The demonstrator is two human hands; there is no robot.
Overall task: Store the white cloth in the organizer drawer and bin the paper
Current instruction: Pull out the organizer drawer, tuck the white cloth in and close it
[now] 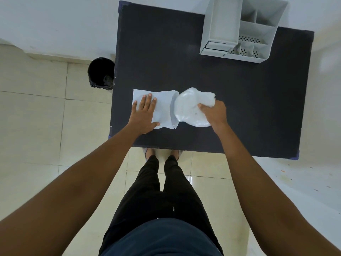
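Observation:
A white sheet of paper (162,109) lies flat on the dark table (239,108) near its front left. My left hand (144,115) rests palm down on the paper with fingers spread. Just to the right lies a round, glossy white plate-like disc (188,111), overlapping the paper's right edge. My right hand (215,112) grips a bunched white cloth (207,99) on the disc's upper right part. The grey-white organizer (258,34) stands at the table's far right, and its small drawer (217,48) faces the front left corner.
A black bin (100,72) with a dark liner stands on the tiled floor against the table's left edge. My legs and feet are at the table's front edge. A white wall runs behind the table.

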